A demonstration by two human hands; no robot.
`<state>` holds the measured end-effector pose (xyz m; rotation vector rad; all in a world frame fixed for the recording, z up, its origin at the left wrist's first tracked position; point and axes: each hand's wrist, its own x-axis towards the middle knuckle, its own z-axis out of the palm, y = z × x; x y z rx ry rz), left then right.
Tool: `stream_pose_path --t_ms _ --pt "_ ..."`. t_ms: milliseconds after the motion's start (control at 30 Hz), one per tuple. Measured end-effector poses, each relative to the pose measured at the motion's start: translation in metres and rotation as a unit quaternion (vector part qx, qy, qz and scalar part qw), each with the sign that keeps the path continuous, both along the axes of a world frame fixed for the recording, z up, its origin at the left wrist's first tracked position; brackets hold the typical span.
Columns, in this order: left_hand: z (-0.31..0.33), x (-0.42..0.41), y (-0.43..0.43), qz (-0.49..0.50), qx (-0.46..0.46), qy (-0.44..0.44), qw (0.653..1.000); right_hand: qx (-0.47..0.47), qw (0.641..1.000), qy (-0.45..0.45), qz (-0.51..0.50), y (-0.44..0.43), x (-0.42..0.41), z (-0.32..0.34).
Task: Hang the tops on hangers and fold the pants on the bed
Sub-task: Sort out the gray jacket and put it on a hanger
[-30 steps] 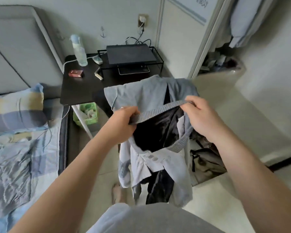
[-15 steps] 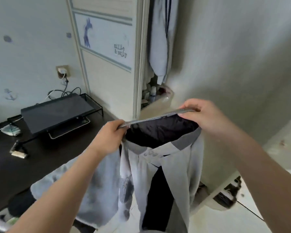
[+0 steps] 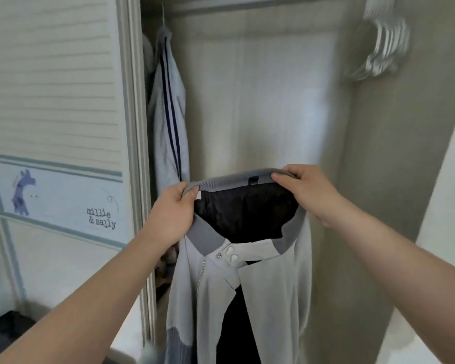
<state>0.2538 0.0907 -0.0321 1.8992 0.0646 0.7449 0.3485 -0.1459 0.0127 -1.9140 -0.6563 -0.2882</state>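
Observation:
A light grey jacket (image 3: 271,282) with a darker ribbed collar and black lining hangs from both my hands in front of an open wardrobe. My left hand (image 3: 172,214) pinches the collar at its left end. At the collar's right end my right hand (image 3: 304,193) grips the ribbed band. The jacket's front hangs partly unfastened, showing snaps and a zip. Several white empty hangers (image 3: 384,46) hang bunched on the rail at the upper right. No hanger is visible inside the jacket.
A pale grey top with dark stripes (image 3: 168,114) hangs at the wardrobe's left side. The sliding wardrobe door (image 3: 55,127) with a printed panel stands to the left. A dark table corner (image 3: 5,327) shows at the bottom left.
My view has swung up and right from the table to the open wardrobe. Both hands have carried the jacket by its collar in front of the wardrobe, with their grips unchanged.

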Motion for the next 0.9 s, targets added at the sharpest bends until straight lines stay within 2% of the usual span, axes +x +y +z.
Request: stream_pose_path --t_ms 167,300,433,533,667,700,767,833,900 --pt "0.086 0.061 -0.002 0.003 0.049 -0.056 0.997 0.017 0.998 -0.053 -0.03 0.005 0.06 0.075" --pt "0.155 0.101 -0.013 0.043 0.113 -0.093 0.988 0.012 0.992 -0.114 -0.054 0.008 0.103 0.136" --pt "0.227 0.137 -0.025 0.078 0.168 -0.141 0.973 -0.044 0.979 -0.169 -0.107 0.008 0.142 0.196" --pt "0.272 0.161 -0.033 0.1 0.198 -0.169 0.96 -0.129 0.958 -0.204 -0.154 0.008 0.159 0.238" --pt "0.317 0.192 -0.051 0.124 0.24 -0.174 0.947 -0.272 0.879 -0.283 -0.271 0.001 0.179 0.28" --pt "0.326 0.199 -0.056 0.125 0.25 -0.174 0.944 -0.292 0.849 -0.311 -0.313 -0.002 0.183 0.287" --pt "0.339 0.214 -0.067 0.123 0.271 -0.173 0.939 -0.33 0.76 -0.379 -0.412 -0.014 0.191 0.297" --pt "0.347 0.227 -0.075 0.124 0.293 -0.168 0.933 -0.383 0.675 -0.384 -0.5 -0.029 0.199 0.304" --pt "0.352 0.239 -0.078 0.131 0.309 -0.16 0.928 -0.403 0.633 -0.349 -0.562 -0.043 0.21 0.31"
